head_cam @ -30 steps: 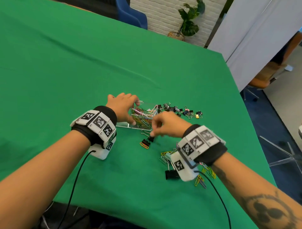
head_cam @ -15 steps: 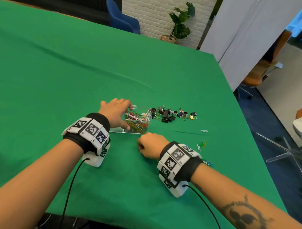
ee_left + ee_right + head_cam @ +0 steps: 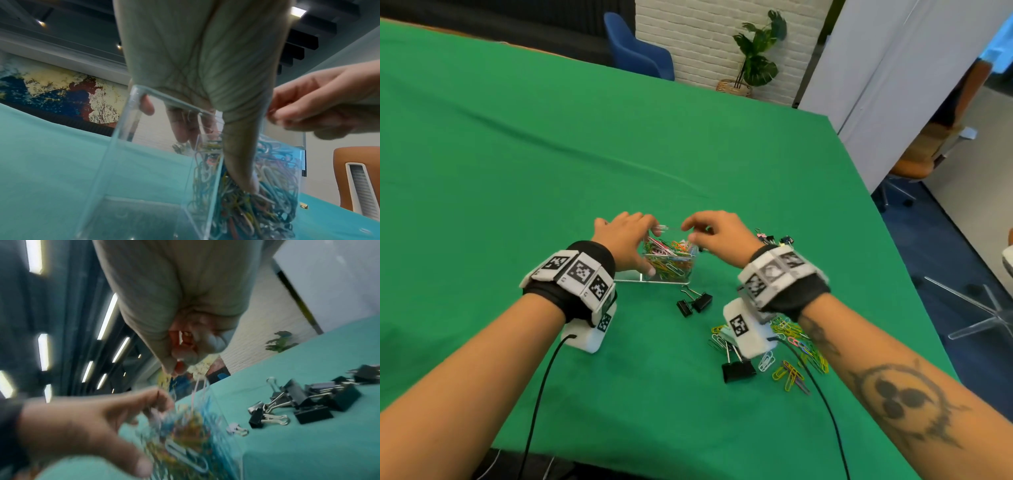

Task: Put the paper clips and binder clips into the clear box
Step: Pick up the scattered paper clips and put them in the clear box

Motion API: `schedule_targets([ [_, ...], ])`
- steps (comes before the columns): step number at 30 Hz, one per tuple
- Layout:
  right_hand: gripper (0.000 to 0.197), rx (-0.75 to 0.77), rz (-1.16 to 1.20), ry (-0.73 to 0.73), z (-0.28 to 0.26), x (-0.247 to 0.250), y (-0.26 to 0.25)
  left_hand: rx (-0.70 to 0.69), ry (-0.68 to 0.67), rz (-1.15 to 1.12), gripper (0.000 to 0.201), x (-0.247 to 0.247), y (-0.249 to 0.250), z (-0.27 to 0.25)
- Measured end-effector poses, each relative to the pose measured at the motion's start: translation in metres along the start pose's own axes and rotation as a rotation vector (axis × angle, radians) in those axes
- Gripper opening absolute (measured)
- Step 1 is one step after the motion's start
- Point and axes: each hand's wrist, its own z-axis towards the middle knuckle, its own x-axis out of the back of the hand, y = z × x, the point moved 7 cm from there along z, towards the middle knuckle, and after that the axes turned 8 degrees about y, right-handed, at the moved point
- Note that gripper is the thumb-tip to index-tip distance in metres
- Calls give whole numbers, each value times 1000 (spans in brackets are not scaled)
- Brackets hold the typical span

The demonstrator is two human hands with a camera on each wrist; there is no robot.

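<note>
Moved: right hand [image 3: 717, 236] raised from counter [image 3: 517, 154] to above clear box [image 3: 671, 263].
Room: brick wall, plant [image 3: 755, 51].
Fingers: right pinched on paper clips [image 3: 183, 344]; left hand [image 3: 625, 240] curled round box.

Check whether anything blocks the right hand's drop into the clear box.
Nothing visible does. The right hand hovers over the clear box with its open top below it; the left hand grips the box's left side, clear of the opening.

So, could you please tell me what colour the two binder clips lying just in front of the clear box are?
Black bodies with silver wire handles: the two binder clips show best in the head view.
</note>
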Motion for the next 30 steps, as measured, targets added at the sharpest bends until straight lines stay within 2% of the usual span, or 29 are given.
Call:
schedule_targets([
  [3,19,-82,164,131,-28,45,38,-8,7,-2,68,1,0,-1],
  [5,17,-180,138,132,-60,63,73,-7,1,26,74,1,0,-2],
  [7,27,-290,-135,-9,-95,65,115,10,-20,65,88,1,2,-4],
  [9,56,-422,-401,-241,-129,53,153,24,-50,116,103,1,7,-6],
  [11,75,-511,-472,-377,-150,37,171,15,-79,170,112,0,18,-6],
  [13,82,-513,-431,-426,-150,16,166,-3,-65,199,113,4,29,-7],
  [15,82,-485,-396,-459,-144,-2,152,-55,13,219,106,12,49,-12],
  [17,80,-407,-355,-509,-138,-17,134,-175,121,194,86,15,76,-22],
  [18,78,-357,-314,-537,-136,-22,124,-266,133,159,73,9,92,-30],
  [19,76,-315,-257,-553,-135,-24,115,-359,92,116,61,-2,108,-40],
  [21,73,-276,-143,-508,-133,-19,106,-475,-93,28,48,-33,132,-62],
  [23,71,-304,-106,-374,-134,-6,110,-469,-245,-31,42,-57,143,-72],
  [25,71,-368,-155,-273,-140,3,122,-440,-261,-51,35,-64,148,-68],
  [27,71,-416,-205,-302,-152,-1,128,-429,-271,-26,33,-67,149,-62],
  [30,71,-411,-230,-382,-160,-11,127,-429,-272,9,27,-69,149,-59],
])
